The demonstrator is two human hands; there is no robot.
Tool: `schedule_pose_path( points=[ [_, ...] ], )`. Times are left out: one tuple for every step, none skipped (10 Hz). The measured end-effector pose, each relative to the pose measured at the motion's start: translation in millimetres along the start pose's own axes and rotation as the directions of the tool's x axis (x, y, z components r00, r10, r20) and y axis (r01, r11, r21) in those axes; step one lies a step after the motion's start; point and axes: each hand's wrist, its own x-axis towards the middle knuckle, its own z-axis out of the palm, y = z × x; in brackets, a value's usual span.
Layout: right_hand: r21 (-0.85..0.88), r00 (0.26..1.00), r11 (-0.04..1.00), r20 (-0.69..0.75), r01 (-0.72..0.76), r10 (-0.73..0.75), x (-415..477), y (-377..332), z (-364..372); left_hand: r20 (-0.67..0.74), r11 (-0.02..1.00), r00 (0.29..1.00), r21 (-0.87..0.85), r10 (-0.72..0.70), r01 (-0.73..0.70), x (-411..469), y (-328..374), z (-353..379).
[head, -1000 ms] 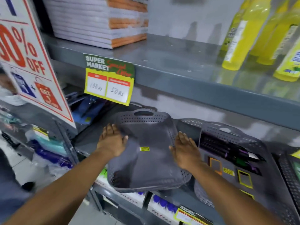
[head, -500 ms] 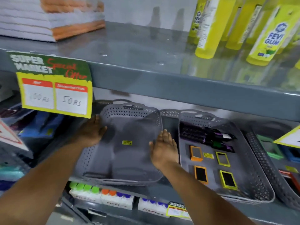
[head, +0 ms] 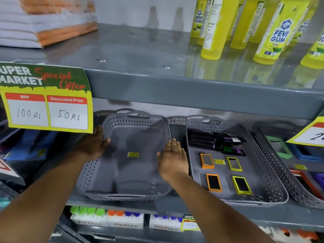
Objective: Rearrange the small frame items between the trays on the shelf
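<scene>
- Both hands were flat and spread against one empty grey tray [head: 122,165]: the left hand [head: 93,144] pressed on its left wall, the right hand [head: 172,157] on its right wall; neither pinched anything.
- That tray sat on the shelf [head: 175,206], long axis running front to back, holding only a yellow sticker [head: 132,154].
- Four small frames lay in the neighbouring tray [head: 273,183], just to the right: two orange frames [head: 207,161] toward its left, two yellow-green frames [head: 234,163] beside them.
- Hairbrushes [head: 215,142] occupied that tray's rear.
- Judgement: the frames lay rightward of the grip, and the right hand was nearer, so it appeared better placed to reach them.
</scene>
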Motion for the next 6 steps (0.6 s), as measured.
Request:
schedule_pose_path(
  points=[
    [-0.007, 1.0, 1.0, 0.003, -0.003, 0.004, -1, -1, -1, -0.002, 1.0, 1.0, 0.0, 0.001, -0.001, 1, -1, 1],
    [0.004, 1.0, 1.0, 0.007, -0.006, 0.006, -1, -1, -3, -0.008, 1.0, 1.0, -0.004, 0.006, -0.006, 2, -4, 2],
    [-0.002, 1.0, 1.0, -0.008, -0.007, 0.007, -2, 0, -1, -0.01, 1.0, 1.0, 0.009, 0.015, -0.015, 1, -4, 4],
    [0.0, 1.0, 1.0, 0.008, -0.018, 0.018, 1, 0, 0, 0.003, 1.0, 1.0, 0.02, 0.008, -0.008, 3, -3, 2],
    [0.04, 0.999, 0.999, -0.044, 0.006, -0.004, -2, -1, -6, 0.004, 0.999, 1.0, 0.025, -0.029, 0.029, -2, 6, -8],
    [0.182, 0.952, 0.974, -0.296, 0.137, -0.078, -18, 5, -20, -0.228, 0.999, 0.973, 0.003, 0.046, -0.047, -14, 30, -16]
  ],
)
